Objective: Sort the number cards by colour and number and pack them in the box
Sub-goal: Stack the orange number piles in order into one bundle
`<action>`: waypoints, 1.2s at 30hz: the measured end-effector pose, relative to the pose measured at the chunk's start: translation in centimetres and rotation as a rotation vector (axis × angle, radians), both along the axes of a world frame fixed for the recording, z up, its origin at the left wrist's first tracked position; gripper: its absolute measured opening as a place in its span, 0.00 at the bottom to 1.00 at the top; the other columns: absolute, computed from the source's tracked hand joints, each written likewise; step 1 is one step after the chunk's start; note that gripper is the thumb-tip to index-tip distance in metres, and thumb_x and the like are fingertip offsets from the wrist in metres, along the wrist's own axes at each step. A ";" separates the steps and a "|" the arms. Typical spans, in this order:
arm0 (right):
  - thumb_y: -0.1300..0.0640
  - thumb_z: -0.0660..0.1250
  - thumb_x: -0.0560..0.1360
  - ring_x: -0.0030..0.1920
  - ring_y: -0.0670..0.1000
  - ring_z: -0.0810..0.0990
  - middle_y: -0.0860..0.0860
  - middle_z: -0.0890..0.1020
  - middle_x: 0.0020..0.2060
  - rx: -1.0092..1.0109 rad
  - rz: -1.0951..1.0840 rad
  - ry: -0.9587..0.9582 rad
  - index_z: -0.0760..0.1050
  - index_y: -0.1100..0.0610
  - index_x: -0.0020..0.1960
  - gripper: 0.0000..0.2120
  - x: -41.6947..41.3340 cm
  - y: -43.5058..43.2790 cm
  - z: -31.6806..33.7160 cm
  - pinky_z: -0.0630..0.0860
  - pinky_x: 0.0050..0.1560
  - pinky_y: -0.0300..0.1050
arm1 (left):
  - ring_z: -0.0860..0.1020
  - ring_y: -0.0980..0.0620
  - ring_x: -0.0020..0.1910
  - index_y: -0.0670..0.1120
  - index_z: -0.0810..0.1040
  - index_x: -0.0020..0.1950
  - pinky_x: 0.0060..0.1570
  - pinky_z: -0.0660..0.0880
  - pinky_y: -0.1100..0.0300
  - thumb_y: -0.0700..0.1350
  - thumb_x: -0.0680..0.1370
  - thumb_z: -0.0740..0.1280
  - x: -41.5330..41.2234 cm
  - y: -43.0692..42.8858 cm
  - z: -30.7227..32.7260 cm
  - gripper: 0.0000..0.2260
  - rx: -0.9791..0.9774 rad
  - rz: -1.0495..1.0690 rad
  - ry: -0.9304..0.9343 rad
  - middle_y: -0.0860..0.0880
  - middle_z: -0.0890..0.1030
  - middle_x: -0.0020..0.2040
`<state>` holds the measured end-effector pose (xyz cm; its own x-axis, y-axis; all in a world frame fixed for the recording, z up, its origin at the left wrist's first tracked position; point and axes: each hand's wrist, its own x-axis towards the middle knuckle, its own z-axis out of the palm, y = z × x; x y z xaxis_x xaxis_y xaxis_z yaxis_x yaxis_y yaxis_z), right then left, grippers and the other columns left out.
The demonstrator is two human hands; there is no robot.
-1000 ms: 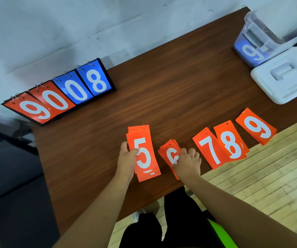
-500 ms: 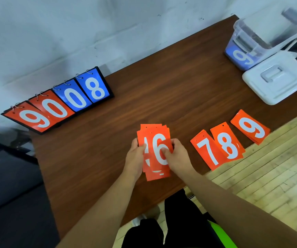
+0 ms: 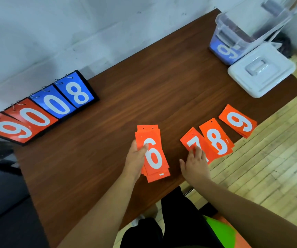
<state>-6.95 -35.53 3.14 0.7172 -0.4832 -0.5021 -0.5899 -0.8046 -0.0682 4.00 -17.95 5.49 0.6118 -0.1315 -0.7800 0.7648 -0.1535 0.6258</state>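
The orange stack topped by a 6 [image 3: 153, 154] is held at lower centre of the frame, over the near part of the table [image 3: 144, 86]. These cards are judged light, thin, stiff and glossy, so a loose stack is likely to fan out; its edges are seen staggered. A grip across the long sides, thumb above and fingers below, is thought safest.

The stack is gripped so by the left hand [image 3: 135, 158], with the thumb laid across the top card. The fingers beneath are hidden.

The right hand [image 3: 195, 163] is held palm down just right of it. Its fingers are nearly straight and slightly spread, with the tips set on the 7 pile [image 3: 192, 140]; nothing is grasped. The 8 pile [image 3: 216, 140] and 9 pile [image 3: 238, 123] are laid further right. The clear box [image 3: 233, 38], with blue cards inside, is placed at upper right.
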 end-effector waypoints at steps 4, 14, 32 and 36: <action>0.42 0.55 0.80 0.75 0.59 0.56 0.57 0.57 0.75 0.029 0.119 0.002 0.56 0.58 0.76 0.31 -0.4 2.5 -0.3 0.58 0.74 0.52 | 0.83 0.48 0.53 0.56 0.71 0.65 0.56 0.80 0.44 0.53 0.80 0.67 0.3 -0.3 -0.2 0.15 0.040 -0.002 -0.003 0.51 0.81 0.57; 0.42 0.72 0.71 0.71 0.61 0.64 0.59 0.66 0.70 -0.008 -0.051 0.076 0.57 0.55 0.74 0.40 3.5 -1.8 0.1 0.63 0.71 0.57 | 0.83 0.47 0.53 0.55 0.72 0.65 0.55 0.80 0.44 0.51 0.79 0.67 0.4 1.7 -0.5 0.15 0.045 0.050 -0.036 0.50 0.82 0.57; 0.48 0.65 0.79 0.62 0.54 0.76 0.53 0.73 0.65 0.626 -0.421 -0.198 0.67 0.57 0.69 0.22 6.6 1.4 4.0 0.74 0.60 0.47 | 0.84 0.49 0.53 0.55 0.75 0.64 0.54 0.80 0.50 0.52 0.81 0.65 0.8 -2.5 -0.1 0.12 -0.058 0.037 -0.092 0.50 0.84 0.56; 0.48 0.63 0.79 0.63 0.56 0.74 0.55 0.73 0.64 0.631 -0.396 -0.232 0.67 0.57 0.69 0.22 6.8 1.6 3.2 0.72 0.62 0.49 | 0.83 0.51 0.53 0.54 0.74 0.63 0.53 0.79 0.53 0.52 0.82 0.63 1.0 -4.2 -0.5 0.10 -0.023 -0.005 -0.090 0.49 0.83 0.56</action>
